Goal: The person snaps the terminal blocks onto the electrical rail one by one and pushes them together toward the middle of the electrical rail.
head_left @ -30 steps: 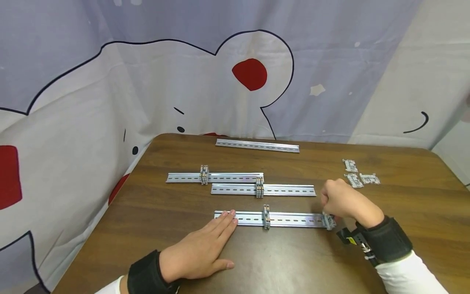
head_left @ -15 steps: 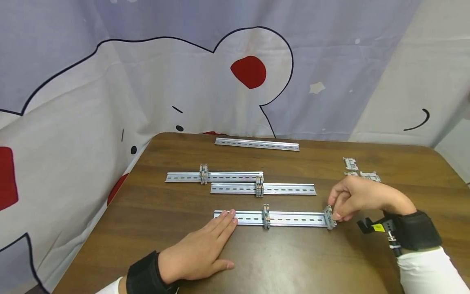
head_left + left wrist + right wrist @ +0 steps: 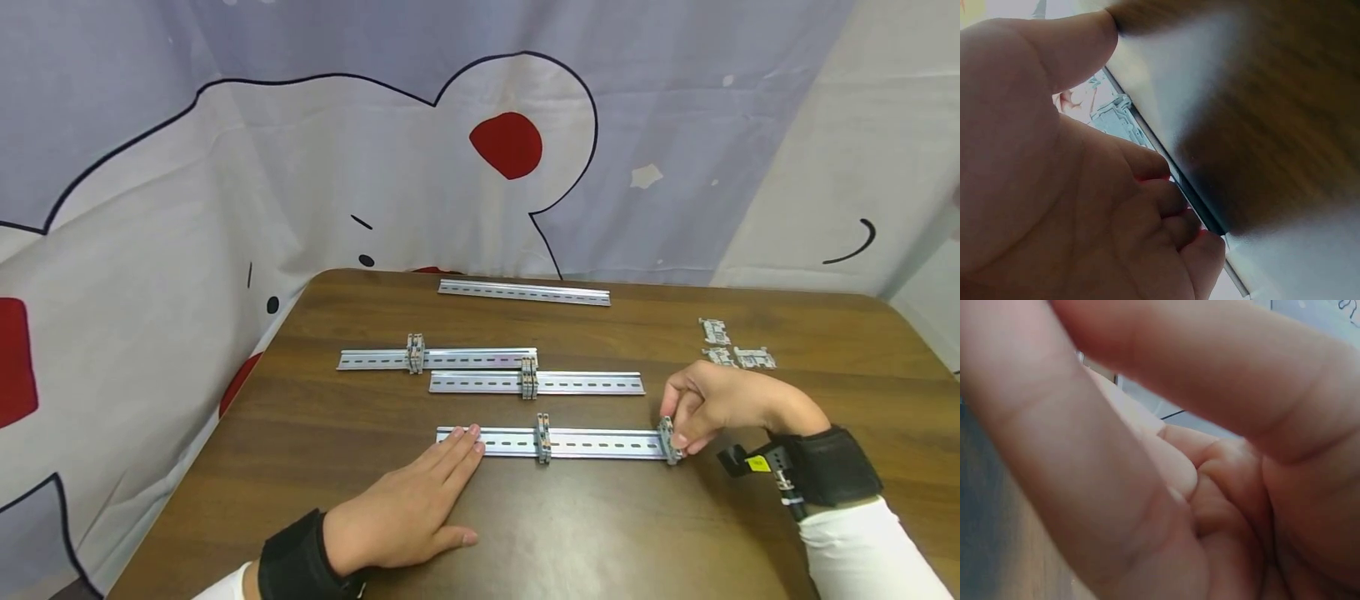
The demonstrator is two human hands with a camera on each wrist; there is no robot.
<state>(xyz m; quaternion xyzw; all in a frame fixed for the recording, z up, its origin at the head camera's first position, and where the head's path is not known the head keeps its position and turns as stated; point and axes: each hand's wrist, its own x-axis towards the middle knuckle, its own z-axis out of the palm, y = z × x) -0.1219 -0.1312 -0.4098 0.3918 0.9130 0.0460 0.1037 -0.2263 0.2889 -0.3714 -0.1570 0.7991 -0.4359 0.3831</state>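
Observation:
My left hand [image 3: 408, 512] lies flat with straight fingers over the left end of the nearest slotted DIN rail [image 3: 600, 444]. Thumb and fingertips of my right hand [image 3: 723, 404] pinch a grey terminal block [image 3: 668, 442] that sits across this rail at its right end. Farther left, near the rail's middle, stands another terminal block [image 3: 543, 439]. The left wrist view shows the palm, the rail's dark long edge and a terminal block [image 3: 1113, 119] beyond the fingers. In the right wrist view, thumb and finger fill the picture and the pinched block is hidden.
Behind lie two DIN rails, the left rail [image 3: 472, 359] and the right rail [image 3: 592, 383], each bearing terminal blocks. A bare rail [image 3: 525, 292] lies near the table's back edge. Three loose terminal blocks [image 3: 753, 358] lie at the right. A printed cloth [image 3: 300, 167] hangs behind.
My right hand has turned from a curled pose over the rail's end to a pinch from the right, and the block has shifted slightly left. The left hand has stayed put.

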